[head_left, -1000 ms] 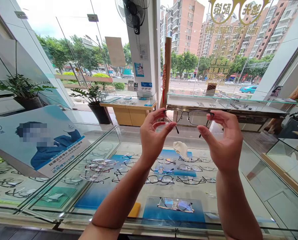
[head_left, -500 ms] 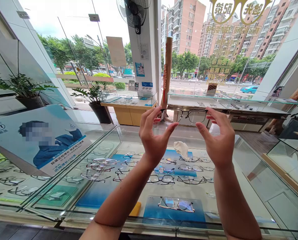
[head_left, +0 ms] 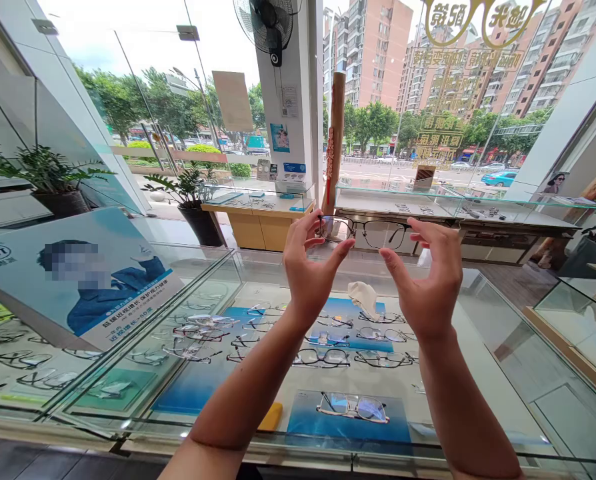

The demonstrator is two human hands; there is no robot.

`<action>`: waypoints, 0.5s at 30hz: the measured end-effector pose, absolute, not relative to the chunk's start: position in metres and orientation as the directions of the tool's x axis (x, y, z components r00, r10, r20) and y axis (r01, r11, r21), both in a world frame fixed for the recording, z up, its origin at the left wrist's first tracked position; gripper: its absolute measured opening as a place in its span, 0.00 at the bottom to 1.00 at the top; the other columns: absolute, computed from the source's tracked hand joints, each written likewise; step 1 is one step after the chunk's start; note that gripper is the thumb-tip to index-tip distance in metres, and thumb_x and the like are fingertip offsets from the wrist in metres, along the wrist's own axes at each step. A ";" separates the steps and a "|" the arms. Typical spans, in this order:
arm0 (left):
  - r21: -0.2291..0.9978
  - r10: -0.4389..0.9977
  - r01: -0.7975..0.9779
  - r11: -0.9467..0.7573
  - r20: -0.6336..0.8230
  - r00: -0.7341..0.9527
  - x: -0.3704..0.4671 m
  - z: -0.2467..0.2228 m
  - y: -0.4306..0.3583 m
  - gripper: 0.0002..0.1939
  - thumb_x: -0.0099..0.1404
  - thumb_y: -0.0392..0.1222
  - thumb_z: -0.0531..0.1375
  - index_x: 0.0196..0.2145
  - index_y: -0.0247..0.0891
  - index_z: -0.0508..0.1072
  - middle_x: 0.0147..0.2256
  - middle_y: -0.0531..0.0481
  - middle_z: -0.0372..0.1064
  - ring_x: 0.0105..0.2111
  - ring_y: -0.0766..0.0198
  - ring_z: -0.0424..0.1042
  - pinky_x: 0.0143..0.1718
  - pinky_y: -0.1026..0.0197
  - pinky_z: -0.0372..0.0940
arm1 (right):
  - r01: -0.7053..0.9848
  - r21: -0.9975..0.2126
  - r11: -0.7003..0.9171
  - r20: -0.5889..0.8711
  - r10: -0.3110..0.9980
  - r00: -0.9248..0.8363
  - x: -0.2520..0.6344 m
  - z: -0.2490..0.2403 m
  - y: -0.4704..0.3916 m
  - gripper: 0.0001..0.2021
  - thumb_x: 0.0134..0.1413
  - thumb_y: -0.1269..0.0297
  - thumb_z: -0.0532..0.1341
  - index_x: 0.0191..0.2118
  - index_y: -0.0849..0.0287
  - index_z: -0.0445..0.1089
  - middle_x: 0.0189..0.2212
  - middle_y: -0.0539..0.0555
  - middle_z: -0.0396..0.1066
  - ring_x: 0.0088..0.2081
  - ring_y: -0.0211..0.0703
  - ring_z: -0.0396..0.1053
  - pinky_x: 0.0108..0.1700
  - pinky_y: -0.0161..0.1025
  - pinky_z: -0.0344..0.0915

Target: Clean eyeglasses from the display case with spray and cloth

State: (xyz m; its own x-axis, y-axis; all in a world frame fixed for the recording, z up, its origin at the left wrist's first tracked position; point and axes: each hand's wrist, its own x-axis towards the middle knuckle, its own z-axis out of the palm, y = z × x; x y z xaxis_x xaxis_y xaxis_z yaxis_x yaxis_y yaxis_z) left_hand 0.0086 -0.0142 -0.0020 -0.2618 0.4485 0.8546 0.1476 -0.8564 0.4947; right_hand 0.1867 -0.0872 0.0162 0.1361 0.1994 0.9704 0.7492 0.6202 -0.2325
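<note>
A pair of eyeglasses (head_left: pixel 362 230) with a thin dark frame and clear lenses is held up above the glass counter. My left hand (head_left: pixel 312 270) is closed at its left end, fingertips by the outer corner and thumb below the lens. At the opposite end, my right hand (head_left: pixel 431 273) has its fingertips against the frame's corner, with the thumb under the lens. Most of the temples are hidden behind the lenses and fingers. Beneath my hands lies a crumpled pale cloth (head_left: pixel 363 298), and several pairs of glasses rest in rows inside the counter.
The glass display counter (head_left: pixel 258 443) spans the front. A silver-framed pair (head_left: pixel 353 407) lies on a blue card, near a yellow object (head_left: pixel 271 417). An advertising board (head_left: pixel 78 273) stands at left. Farther back are a potted plant (head_left: pixel 198 207) and another display case (head_left: pixel 258 223).
The eyeglasses have turned and shifted slightly to the left. My right hand has moved left with them, and my left hand has moved a little to the right, so the hands are closer together.
</note>
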 end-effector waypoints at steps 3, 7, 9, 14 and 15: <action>0.507 0.464 0.135 -0.851 0.847 -0.259 0.009 -0.002 -0.014 0.32 0.60 0.47 0.78 0.60 0.50 0.76 0.58 0.44 0.74 0.56 0.53 0.77 0.47 0.54 0.78 | 0.759 -0.235 0.607 0.970 0.201 0.139 0.187 0.016 -0.087 0.21 0.66 0.55 0.70 0.61 0.48 0.72 0.53 0.57 0.76 0.51 0.56 0.74 0.56 0.59 0.75; 0.502 0.460 0.124 -0.856 0.848 -0.262 0.010 -0.003 -0.013 0.32 0.60 0.47 0.78 0.60 0.50 0.76 0.59 0.44 0.74 0.56 0.53 0.77 0.47 0.54 0.78 | 0.773 -0.269 0.575 0.958 0.241 0.155 0.186 0.016 -0.089 0.21 0.67 0.53 0.69 0.61 0.48 0.72 0.54 0.58 0.76 0.52 0.57 0.75 0.55 0.60 0.76; 0.488 0.442 0.141 -0.861 0.857 -0.266 0.010 -0.003 -0.013 0.32 0.60 0.47 0.78 0.60 0.50 0.76 0.58 0.44 0.74 0.56 0.53 0.77 0.46 0.54 0.78 | 0.763 -0.277 0.584 0.955 0.252 0.154 0.186 0.016 -0.089 0.20 0.66 0.54 0.69 0.61 0.48 0.72 0.54 0.58 0.76 0.52 0.57 0.75 0.55 0.60 0.76; 0.358 0.248 0.338 -0.870 0.912 -0.326 0.009 -0.004 -0.015 0.36 0.58 0.47 0.79 0.61 0.47 0.75 0.58 0.43 0.74 0.57 0.49 0.75 0.49 0.50 0.77 | 0.719 -0.352 0.599 0.922 0.352 0.159 0.189 0.014 -0.086 0.22 0.66 0.55 0.68 0.63 0.49 0.72 0.57 0.59 0.76 0.51 0.56 0.77 0.54 0.60 0.77; 0.332 0.212 0.373 -0.866 0.920 -0.329 0.009 -0.004 -0.016 0.37 0.57 0.48 0.79 0.61 0.47 0.75 0.58 0.43 0.74 0.58 0.48 0.74 0.51 0.48 0.77 | 0.709 -0.376 0.597 0.910 0.383 0.160 0.190 0.013 -0.085 0.23 0.66 0.55 0.68 0.64 0.49 0.71 0.58 0.59 0.76 0.51 0.55 0.78 0.54 0.60 0.77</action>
State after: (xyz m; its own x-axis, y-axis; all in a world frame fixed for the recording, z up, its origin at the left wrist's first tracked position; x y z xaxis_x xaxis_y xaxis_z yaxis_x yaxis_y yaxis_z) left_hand 0.0086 -0.0159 -0.0044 -0.3285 0.2116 0.9205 0.3727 -0.8664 0.3322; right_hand 0.1896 -0.0848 0.0135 0.1597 0.3835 0.9096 0.7086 0.5970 -0.3761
